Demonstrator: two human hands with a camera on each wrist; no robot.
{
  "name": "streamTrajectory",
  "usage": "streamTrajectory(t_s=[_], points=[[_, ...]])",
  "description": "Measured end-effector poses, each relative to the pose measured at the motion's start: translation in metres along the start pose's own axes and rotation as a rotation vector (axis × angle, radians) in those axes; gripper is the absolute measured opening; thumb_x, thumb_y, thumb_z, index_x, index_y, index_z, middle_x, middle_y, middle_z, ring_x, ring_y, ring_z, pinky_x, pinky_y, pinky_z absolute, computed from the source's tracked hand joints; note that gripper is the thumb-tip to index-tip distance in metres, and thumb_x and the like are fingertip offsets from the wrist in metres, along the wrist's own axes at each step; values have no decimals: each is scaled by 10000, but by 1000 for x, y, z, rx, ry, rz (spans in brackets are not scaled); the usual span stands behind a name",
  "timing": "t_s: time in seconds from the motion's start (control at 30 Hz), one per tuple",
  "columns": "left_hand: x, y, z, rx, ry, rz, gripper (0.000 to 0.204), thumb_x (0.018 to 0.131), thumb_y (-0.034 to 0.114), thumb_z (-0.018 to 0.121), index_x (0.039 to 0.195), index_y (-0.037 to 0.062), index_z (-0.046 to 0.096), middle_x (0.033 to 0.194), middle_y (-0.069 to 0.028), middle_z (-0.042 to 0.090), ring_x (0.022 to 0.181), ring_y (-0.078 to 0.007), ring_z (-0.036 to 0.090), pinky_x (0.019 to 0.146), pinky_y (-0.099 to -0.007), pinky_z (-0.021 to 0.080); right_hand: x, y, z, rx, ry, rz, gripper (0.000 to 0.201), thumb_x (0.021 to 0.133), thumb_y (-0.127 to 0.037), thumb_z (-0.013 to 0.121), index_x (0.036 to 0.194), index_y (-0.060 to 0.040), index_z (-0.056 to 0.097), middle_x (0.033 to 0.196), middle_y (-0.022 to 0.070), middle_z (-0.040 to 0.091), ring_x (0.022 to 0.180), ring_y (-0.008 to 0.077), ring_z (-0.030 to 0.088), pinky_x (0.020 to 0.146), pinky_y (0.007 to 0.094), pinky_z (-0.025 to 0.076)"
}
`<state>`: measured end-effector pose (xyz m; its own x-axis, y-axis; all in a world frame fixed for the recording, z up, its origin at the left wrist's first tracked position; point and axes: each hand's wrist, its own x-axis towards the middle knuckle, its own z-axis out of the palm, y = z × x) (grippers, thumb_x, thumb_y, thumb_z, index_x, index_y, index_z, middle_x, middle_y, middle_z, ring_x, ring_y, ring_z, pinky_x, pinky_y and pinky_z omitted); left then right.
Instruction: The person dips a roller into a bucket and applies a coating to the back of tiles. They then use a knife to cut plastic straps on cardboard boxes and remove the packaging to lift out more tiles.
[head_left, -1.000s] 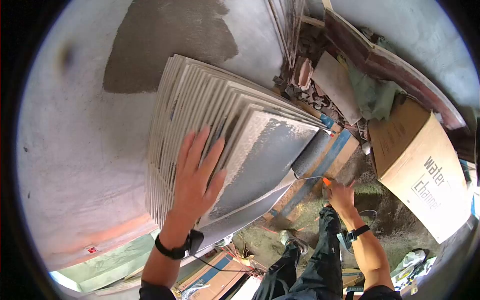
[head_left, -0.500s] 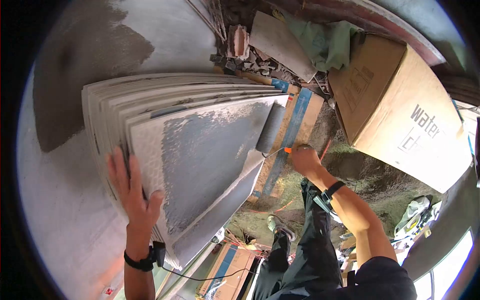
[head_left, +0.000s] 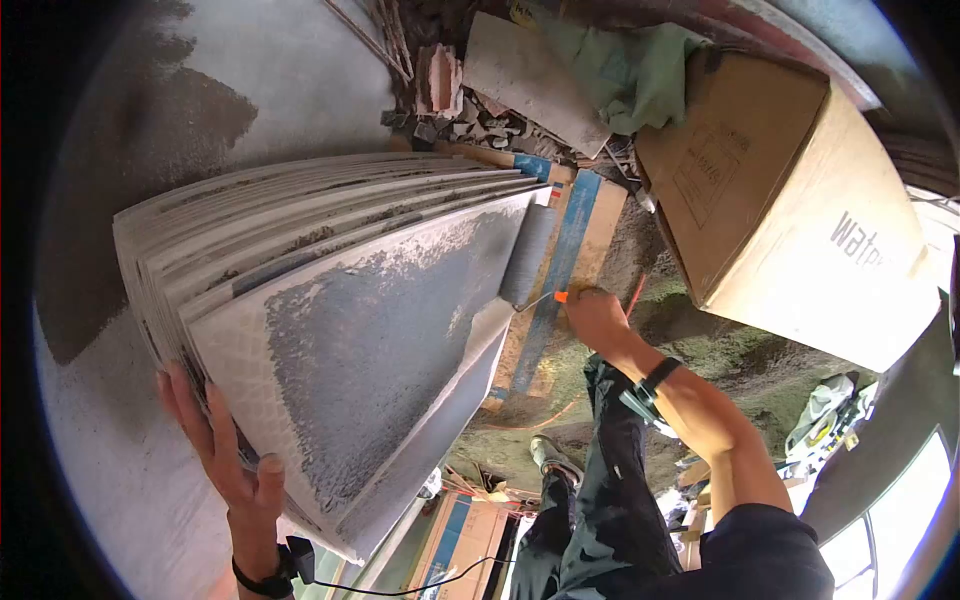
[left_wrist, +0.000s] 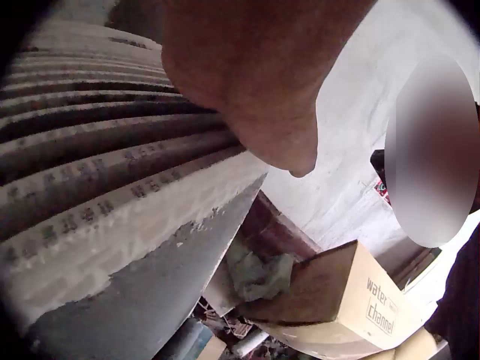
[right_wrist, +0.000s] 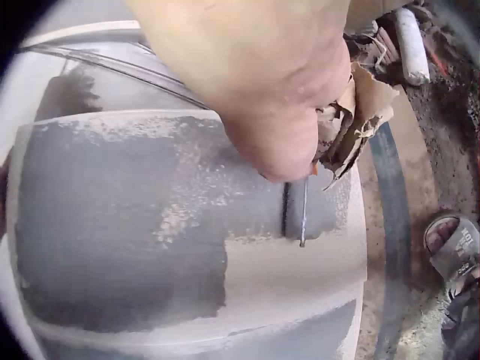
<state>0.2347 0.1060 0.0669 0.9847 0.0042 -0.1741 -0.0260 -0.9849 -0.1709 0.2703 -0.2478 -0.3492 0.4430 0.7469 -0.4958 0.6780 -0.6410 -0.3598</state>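
A stack of large tiles (head_left: 230, 225) leans together, their edges fanned out. The front tile (head_left: 380, 330) carries a rough grey coating over most of its face, with pale bare strips along its edges. My left hand (head_left: 225, 440) rests at the tiles' lower left edge, fingers extended. With its fingers curled round the handle, my right hand (head_left: 600, 320) holds a paint roller; the grip itself is mostly hidden. The grey roller sleeve (head_left: 528, 255) lies against the tile's right end. In the right wrist view, torn brown paper (right_wrist: 364, 112) shows beside the hand.
Flattened cardboard (head_left: 565, 260) with a blue stripe lies right of the tiles. A large carton (head_left: 790, 200) stands beyond, with green cloth (head_left: 640, 75) and brick rubble (head_left: 480, 125) behind. A cable (head_left: 420, 590) trails from the left wrist. A foot (head_left: 553, 455) stands below.
The head view has swung, so the tiles now sit further left. My left hand has slid from across the tile edges to the front tile's lower left edge. The right hand still holds the roller.
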Motion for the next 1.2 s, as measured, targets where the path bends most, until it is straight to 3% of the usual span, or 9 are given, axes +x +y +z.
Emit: streamTrajectory(t_s=[0.13,0.2,0.47,0.73,0.83,0.97,1.1,1.17,1.2], points=[[-4,-1,2,-21,5,-13,847,915,727,354,1528,142,336,1611,-169,192,1497,-391,106,1188,-585,86,-10,5,-41,77,-38,4,208,854,-143,612,1022,-19,619,808,105,690,687,255,693,588,368,568],[-3,-1,-2,-23,6,-30,832,918,723,356,1518,148,360,1611,-178,188,1497,-391,108,1186,-592,88,6,10,-28,39,-158,-12,203,840,-125,626,1011,-14,634,859,106,693,737,252,704,610,378,575],[-5,1,0,-48,13,-97,793,923,705,360,1525,189,351,1598,-219,193,1485,-421,137,1166,-621,100,53,16,38,79,-142,10,207,839,-104,624,1017,-1,648,823,76,697,774,241,713,605,379,569],[-1,1,-8,-148,-35,-38,762,957,627,396,1506,99,378,1606,-196,199,1491,-415,112,1173,-594,74,-43,-8,-90,155,104,-71,302,807,-105,625,1053,65,587,826,173,665,646,304,668,512,407,530],[1,3,-9,-179,-66,-55,752,952,602,431,1477,64,423,1594,-221,220,1484,-435,125,1167,-590,92,-64,-19,-129,243,158,-54,296,852,-184,621,1076,7,588,757,128,641,605,272,643,509,424,517],[1,-1,-7,-162,-75,-44,744,952,580,455,1452,30,450,1591,-218,234,1482,-431,139,1171,-561,115,-99,-23,-174,653,123,14,281,857,-218,640,1039,-7,603,722,135,645,614,352,634,534,430,499],[3,2,-13,-155,-85,-52,715,950,546,481,1437,22,470,1589,-213,243,1476,-439,154,1169,-563,129,-118,-34,-189,952,124,-37,279,889,-204,618,1060,15,617,808,205,658,667,325,678,573,451,503],[8,7,-15,-215,-65,-24,686,949,508,503,1426,16,483,1587,-206,253,1473,-442,162,1167,-570,141,-125,-41,-181,1423,-58,112,329,929,-234,625,1142,16,624,792,142,663,687,229,660,613,381,498],[8,6,-15,-200,-65,-25,686,949,508,503,1426,16,483,1587,-206,253,1473,-442,162,1167,-570,141,-127,-48,-180,1583,-93,147,322,981,-226,583,1199,9,617,767,38,631,684,109,571,612,306,467]])
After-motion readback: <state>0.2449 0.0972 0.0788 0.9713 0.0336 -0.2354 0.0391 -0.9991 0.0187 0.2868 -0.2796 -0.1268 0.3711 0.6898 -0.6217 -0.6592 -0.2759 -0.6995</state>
